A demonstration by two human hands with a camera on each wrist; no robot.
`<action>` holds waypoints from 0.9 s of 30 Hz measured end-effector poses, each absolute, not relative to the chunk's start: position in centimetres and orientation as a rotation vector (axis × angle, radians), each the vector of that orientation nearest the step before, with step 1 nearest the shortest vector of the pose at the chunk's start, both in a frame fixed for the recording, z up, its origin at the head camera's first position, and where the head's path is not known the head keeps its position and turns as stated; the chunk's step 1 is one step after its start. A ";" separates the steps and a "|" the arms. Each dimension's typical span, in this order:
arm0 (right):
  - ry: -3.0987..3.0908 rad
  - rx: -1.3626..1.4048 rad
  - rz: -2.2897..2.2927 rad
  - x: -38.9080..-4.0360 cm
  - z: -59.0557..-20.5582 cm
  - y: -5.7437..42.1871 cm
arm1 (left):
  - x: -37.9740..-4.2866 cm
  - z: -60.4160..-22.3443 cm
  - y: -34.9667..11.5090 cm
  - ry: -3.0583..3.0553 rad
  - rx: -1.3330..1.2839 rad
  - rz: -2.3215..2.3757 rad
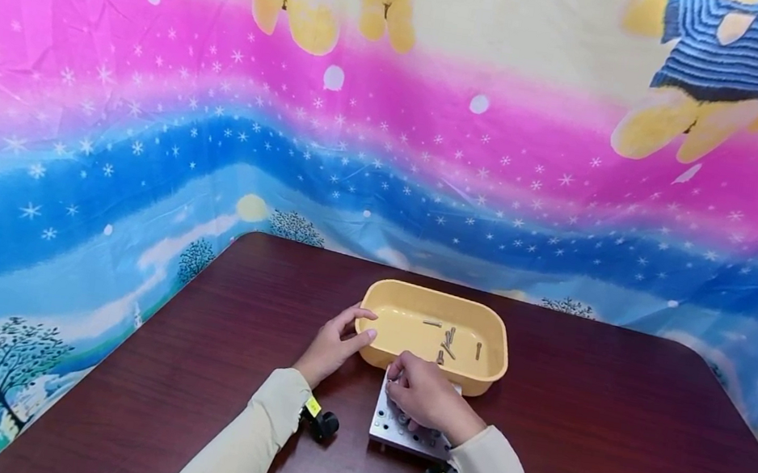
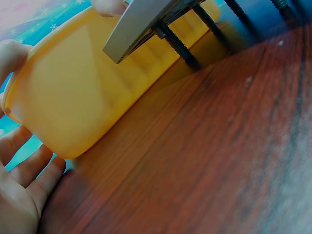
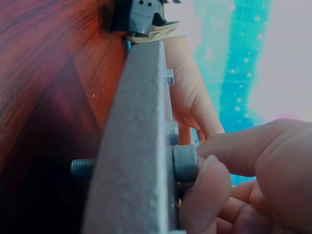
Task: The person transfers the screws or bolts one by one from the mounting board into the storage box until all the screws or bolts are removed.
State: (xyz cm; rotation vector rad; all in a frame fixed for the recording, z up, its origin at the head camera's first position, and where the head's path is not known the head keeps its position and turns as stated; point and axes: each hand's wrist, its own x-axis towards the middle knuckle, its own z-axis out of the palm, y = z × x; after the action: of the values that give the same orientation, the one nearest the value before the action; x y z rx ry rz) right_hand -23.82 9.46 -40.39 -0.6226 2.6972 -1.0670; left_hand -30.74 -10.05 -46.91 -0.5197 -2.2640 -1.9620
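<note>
My left hand point(image 1: 331, 350) holds the left end of a yellow plastic tray point(image 1: 400, 342), thumb and a finger at its rim and other fingertips along its outer wall. With thumb and index finger, my right hand point(image 1: 427, 397) pinches the head of a socket head screw point(image 3: 186, 163) in a metal plate point(image 3: 129, 136). The screw's head stands a little proud of the plate, and a threaded end point(image 3: 82, 168) shows on the underside. Other screw heads sit along the plate's top. In the left wrist view, threaded shanks point(image 2: 175, 41) stick out below the plate.
Several loose screws point(image 1: 450, 337) lie in the right half of the tray. The plate stands in front of the tray on a dark red wooden table point(image 1: 249, 315). A printed cloth point(image 1: 366, 128) hangs behind the table. A black wrist camera point(image 1: 321, 424) sits on each sleeve.
</note>
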 end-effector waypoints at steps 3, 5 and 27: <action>2.710 -0.611 -1.050 -23.8 -40.4 9.4 | -31.0 -47.3 -10.0 -2.259 -0.504 -1.959; 2.717 -0.604 -1.038 -23.8 -40.4 9.3 | -31.0 -47.3 -10.0 -2.260 -0.496 -1.953; 2.814 -0.649 -0.900 -23.4 -40.4 9.1 | -29.9 -45.9 -10.1 -2.271 -0.554 -1.954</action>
State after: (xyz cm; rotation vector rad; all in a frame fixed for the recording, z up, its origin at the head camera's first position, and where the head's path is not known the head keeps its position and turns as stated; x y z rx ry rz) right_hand -23.45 9.12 -40.44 -0.6492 2.8145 -0.8996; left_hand -29.93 -10.13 -45.91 -0.5537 -2.2713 -1.9544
